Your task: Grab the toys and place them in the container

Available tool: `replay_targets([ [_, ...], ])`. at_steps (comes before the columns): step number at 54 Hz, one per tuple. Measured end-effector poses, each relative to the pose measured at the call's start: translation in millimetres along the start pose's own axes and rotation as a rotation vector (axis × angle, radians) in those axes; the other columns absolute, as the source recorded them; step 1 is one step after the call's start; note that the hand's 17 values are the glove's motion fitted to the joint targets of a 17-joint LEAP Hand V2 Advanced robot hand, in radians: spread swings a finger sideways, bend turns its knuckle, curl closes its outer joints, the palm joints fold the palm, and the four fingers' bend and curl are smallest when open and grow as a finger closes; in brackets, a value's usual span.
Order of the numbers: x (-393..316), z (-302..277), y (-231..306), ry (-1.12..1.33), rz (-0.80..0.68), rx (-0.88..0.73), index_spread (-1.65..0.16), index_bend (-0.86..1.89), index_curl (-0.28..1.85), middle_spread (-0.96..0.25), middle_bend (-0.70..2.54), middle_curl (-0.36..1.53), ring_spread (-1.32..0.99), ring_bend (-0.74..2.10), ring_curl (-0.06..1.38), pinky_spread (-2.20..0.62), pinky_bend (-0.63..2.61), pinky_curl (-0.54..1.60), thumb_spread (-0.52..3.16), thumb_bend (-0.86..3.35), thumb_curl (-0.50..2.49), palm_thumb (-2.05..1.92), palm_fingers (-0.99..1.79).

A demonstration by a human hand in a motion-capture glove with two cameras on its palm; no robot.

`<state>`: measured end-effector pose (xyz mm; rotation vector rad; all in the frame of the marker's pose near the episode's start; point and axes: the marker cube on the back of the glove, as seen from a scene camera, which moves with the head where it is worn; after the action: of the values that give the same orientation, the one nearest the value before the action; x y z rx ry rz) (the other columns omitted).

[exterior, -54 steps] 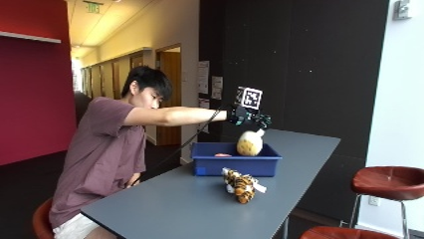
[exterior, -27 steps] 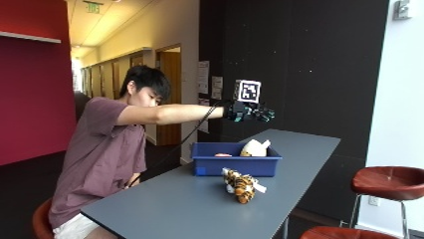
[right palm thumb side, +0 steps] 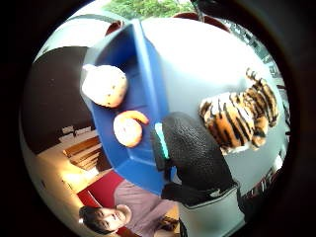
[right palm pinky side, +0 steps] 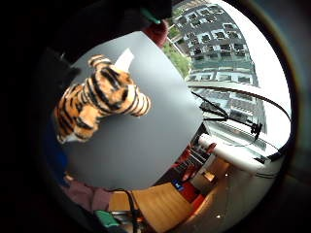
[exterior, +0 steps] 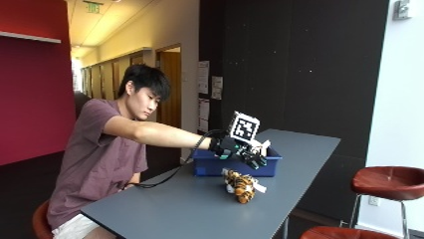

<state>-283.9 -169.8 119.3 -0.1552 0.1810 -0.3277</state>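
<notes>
I sit at the grey desk (exterior: 199, 209) with my right arm stretched out in front of me. My gloved hand (exterior: 240, 150) hangs in the air just above the tiger plush (exterior: 240, 185) and in front of the blue container (exterior: 218, 165), touching neither. Its fingers (exterior: 255, 158) point down toward the desk in a relaxed spread, and nothing is in them.

The tiger plush lies on its side on the bare desk, just in front of the container's near wall and apart from it. A white tag sticks out at its end nearer the desk edge. From my little-finger side the tiger (right palm pinky side: 97, 104) shows orange with black stripes against the grey desktop (right palm pinky side: 155, 145), its tag (right palm pinky side: 124, 59) pointing away from its body.

From my thumb side, one gloved finger (right palm thumb side: 195, 153) reaches across the view, with the container's rim behind it and the tiger (right palm thumb side: 242, 121) on the desk beside it. The container (right palm thumb side: 143, 79) stands open. Two plush toys already lie inside on its blue floor: a pale, speckled round one (right palm thumb side: 104, 85) toward one end, and a smaller cream and orange one (right palm thumb side: 129, 128) near the middle. The two are close together but I cannot tell whether they touch.

A red stool (exterior: 387, 180) stands off the far side of the desk, and another red seat (exterior: 334, 232) shows low beside it.
</notes>
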Motion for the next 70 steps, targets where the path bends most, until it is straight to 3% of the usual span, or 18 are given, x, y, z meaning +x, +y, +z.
replay_targets([
  [5,2,30,1,0.027,-0.108,-0.056,-0.30,0.18,0.30,-0.06,0.12,0.20,0.02,0.16,0.28,0.07,0.70,0.35,1.30,-0.04,0.24,-0.06,-0.17],
  [14,10,83,-5,0.048,-0.133,-0.166,-0.30,0.17,0.31,-0.07,0.12,0.20,0.02,0.14,0.26,0.07,0.69,0.35,1.27,-0.03,0.25,-0.02,-0.19],
  [25,27,92,-10,-0.027,-0.165,-0.131,-0.30,0.17,0.31,-0.08,0.11,0.19,0.05,0.13,0.20,0.09,0.91,0.40,1.18,-0.01,0.29,0.01,-0.15],
  [29,38,94,-15,0.003,-0.126,-0.066,-0.30,0.18,0.32,-0.10,0.15,0.20,0.05,0.18,0.21,0.08,0.92,0.40,1.19,0.00,0.30,0.04,-0.07],
  [32,53,100,-24,0.125,0.062,0.007,-0.30,0.19,0.33,-0.13,0.29,0.24,0.04,0.20,0.21,0.07,0.87,0.39,1.21,0.01,0.31,0.09,0.10],
  [37,31,103,-24,-0.087,-0.113,0.168,-0.29,0.24,0.36,-0.15,0.50,0.32,-0.01,0.26,0.22,0.04,0.73,0.33,1.24,0.04,0.34,0.17,0.41],
  [41,41,106,-28,-0.022,-0.028,0.324,-0.28,0.28,0.37,-0.17,0.74,0.40,-0.10,0.41,0.26,-0.02,0.61,0.30,1.26,0.06,0.37,0.23,0.72],
  [46,28,102,-26,-0.179,0.001,0.442,-0.27,0.32,0.42,-0.18,0.87,0.47,-0.20,0.60,0.33,-0.10,0.57,0.30,1.16,0.08,0.43,0.34,0.89],
  [47,27,101,-25,-0.198,0.005,0.447,-0.28,0.36,0.45,-0.19,0.91,0.49,-0.22,0.69,0.36,-0.11,0.58,0.31,1.13,0.09,0.45,0.36,1.04],
  [48,28,100,-24,-0.208,0.014,0.448,-0.27,0.35,0.44,-0.19,0.91,0.49,-0.23,0.67,0.34,-0.12,0.56,0.29,1.11,0.08,0.46,0.36,0.97],
  [49,30,100,-24,-0.214,0.029,0.442,-0.28,0.40,0.47,-0.19,0.95,0.52,-0.24,0.76,0.39,-0.14,0.59,0.32,1.08,0.08,0.47,0.38,1.13],
  [52,36,97,-22,-0.238,0.093,0.391,-0.28,0.47,0.52,-0.19,1.01,0.56,-0.27,0.88,0.44,-0.17,0.63,0.35,1.01,0.06,0.50,0.39,1.21],
  [59,34,89,-9,-0.234,0.120,0.259,-0.27,0.62,0.64,-0.18,1.13,0.63,-0.30,1.08,0.54,-0.24,0.77,0.43,0.88,0.03,0.56,0.41,1.21],
  [70,42,3,32,-0.142,0.093,0.401,-0.25,0.75,0.77,-0.16,1.25,0.69,-0.31,1.21,0.61,-0.30,0.90,0.53,0.76,-0.01,0.64,0.44,1.09],
])
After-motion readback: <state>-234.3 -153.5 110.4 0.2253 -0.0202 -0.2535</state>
